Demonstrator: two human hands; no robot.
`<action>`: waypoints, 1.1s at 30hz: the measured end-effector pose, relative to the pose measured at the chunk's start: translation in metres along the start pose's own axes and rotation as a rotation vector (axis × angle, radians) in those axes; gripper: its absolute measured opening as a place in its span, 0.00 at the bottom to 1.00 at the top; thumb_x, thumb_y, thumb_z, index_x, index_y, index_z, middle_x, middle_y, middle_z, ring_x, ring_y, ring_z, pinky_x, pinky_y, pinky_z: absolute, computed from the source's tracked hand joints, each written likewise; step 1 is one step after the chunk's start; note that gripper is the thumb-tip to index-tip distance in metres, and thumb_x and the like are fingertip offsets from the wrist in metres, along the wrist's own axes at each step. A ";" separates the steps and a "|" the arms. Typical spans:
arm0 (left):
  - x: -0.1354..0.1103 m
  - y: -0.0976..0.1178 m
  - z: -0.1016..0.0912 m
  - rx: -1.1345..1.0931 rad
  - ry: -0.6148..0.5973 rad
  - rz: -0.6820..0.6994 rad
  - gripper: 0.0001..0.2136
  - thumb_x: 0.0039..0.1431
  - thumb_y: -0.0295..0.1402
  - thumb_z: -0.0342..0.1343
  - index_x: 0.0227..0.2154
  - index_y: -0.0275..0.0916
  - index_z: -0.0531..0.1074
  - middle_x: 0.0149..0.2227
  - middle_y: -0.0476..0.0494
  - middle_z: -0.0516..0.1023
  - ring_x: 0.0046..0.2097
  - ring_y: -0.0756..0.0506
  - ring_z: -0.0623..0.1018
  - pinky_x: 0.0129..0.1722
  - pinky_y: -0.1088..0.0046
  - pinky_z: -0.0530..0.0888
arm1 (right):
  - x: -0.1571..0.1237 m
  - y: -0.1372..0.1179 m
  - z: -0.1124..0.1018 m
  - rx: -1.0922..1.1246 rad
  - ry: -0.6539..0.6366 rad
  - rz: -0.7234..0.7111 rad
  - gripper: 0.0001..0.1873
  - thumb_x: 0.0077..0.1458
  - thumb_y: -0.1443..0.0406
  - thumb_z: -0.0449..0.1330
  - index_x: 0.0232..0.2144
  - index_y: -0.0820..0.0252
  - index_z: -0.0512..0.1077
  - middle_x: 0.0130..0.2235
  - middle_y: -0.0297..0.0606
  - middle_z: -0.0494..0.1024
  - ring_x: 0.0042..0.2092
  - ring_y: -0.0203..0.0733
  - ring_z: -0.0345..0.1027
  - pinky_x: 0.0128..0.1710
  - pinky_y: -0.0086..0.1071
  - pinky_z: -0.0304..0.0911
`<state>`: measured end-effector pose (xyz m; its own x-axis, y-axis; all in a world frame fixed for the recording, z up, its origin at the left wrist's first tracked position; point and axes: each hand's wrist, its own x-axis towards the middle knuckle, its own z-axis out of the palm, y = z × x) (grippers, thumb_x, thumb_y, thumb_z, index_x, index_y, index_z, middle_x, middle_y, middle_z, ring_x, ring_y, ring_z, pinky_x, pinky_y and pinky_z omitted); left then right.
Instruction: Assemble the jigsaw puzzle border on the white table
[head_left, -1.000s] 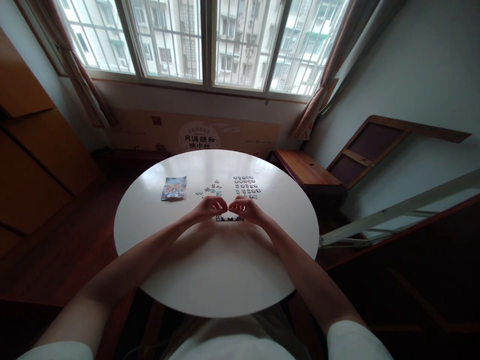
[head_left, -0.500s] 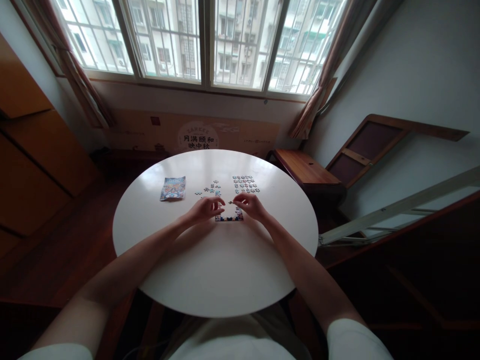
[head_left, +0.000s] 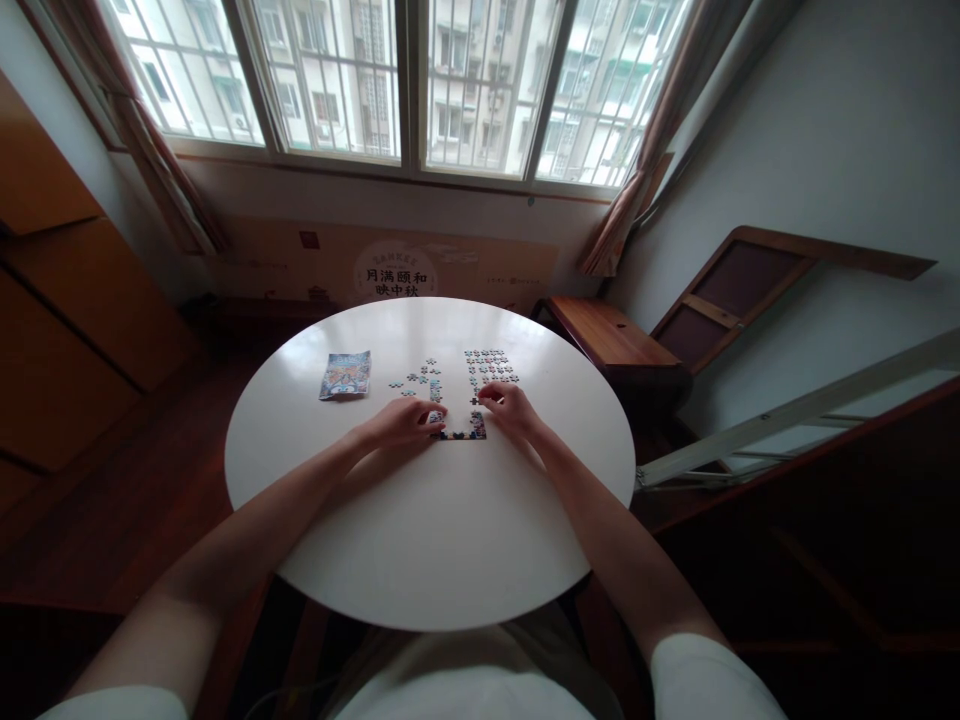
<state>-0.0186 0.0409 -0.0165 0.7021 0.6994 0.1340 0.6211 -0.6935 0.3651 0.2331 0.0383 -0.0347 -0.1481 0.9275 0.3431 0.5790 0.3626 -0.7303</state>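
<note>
A small partly joined jigsaw section lies on the round white table, with a row along its near side and short columns rising at both ends. My left hand rests on the table with fingers bent, and its fingertips press the section's left column. With fingers pinched together, my right hand holds a small puzzle piece at the top of the right column. Loose pieces lie in rows just beyond my right hand, and a few more pieces are scattered beyond my left.
A colourful printed packet lies at the table's left. Behind the table are a barred window, a printed cardboard sheet against the wall and a wooden bench at the right. A wooden cabinet stands at the left.
My hands, which met above the joined section, have drawn apart and lowered. The left went to the section's left end, the right carried a piece to its right end.
</note>
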 end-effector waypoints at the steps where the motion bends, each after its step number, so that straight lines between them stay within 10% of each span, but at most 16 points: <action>1: 0.000 0.000 -0.001 -0.005 -0.007 0.004 0.18 0.59 0.44 0.52 0.47 0.41 0.76 0.21 0.51 0.72 0.25 0.50 0.69 0.28 0.77 0.61 | 0.000 -0.001 0.000 -0.007 -0.010 0.006 0.06 0.49 0.69 0.59 0.29 0.63 0.76 0.31 0.40 0.79 0.32 0.38 0.71 0.35 0.32 0.66; 33: 0.000 -0.002 0.000 -0.076 0.011 0.007 0.18 0.57 0.43 0.53 0.45 0.41 0.77 0.19 0.52 0.70 0.23 0.51 0.67 0.27 0.77 0.60 | -0.002 0.002 0.001 -0.109 -0.050 -0.005 0.08 0.50 0.70 0.59 0.31 0.61 0.78 0.34 0.40 0.78 0.33 0.38 0.69 0.36 0.32 0.65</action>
<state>-0.0200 0.0422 -0.0174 0.7020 0.6969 0.1470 0.5878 -0.6834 0.4331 0.2334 0.0377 -0.0375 -0.1892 0.9301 0.3148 0.6615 0.3577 -0.6592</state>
